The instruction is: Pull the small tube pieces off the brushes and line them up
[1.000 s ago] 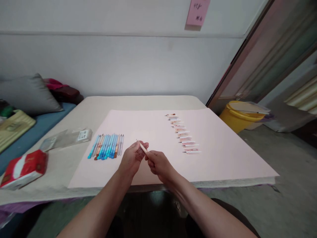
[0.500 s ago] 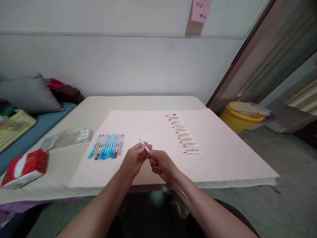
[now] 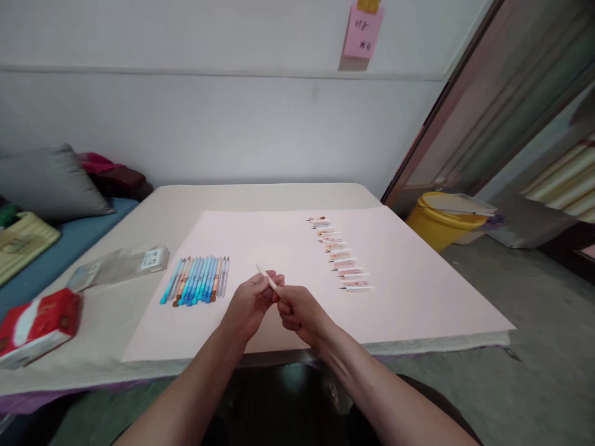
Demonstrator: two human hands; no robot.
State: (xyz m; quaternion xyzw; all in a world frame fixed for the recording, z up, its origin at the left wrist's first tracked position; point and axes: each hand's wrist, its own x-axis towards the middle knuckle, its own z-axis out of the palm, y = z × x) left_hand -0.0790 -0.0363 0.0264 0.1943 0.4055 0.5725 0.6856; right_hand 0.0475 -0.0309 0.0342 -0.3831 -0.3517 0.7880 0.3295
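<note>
A slim pale pen (image 3: 265,274) is held in front of me, tilted with its tip up and to the left. My left hand (image 3: 251,303) has its thumb and fingers closed round the middle of the pen. At the pen's lower end, my right hand (image 3: 301,311) pinches it, its other fingers curled. To the left lies a row of blue, brown and grey pens (image 3: 198,280), side by side on a pale pink sheet (image 3: 288,238). Right of my hands, several thin white pieces with dark tips (image 3: 343,255) lie in a slanting column.
At the left of the table are a clear plastic bag (image 3: 121,266) and a red-and-white packet (image 3: 39,325). A grey pillow (image 3: 53,183) rests on a blue seat beyond. Beside the table's right edge stands a yellow bucket (image 3: 430,226). A wall closes off the back.
The view has shifted slightly, so the table sits a little lower and further left. Both hands keep hold of the pen, and its tip looks paler now than before.
</note>
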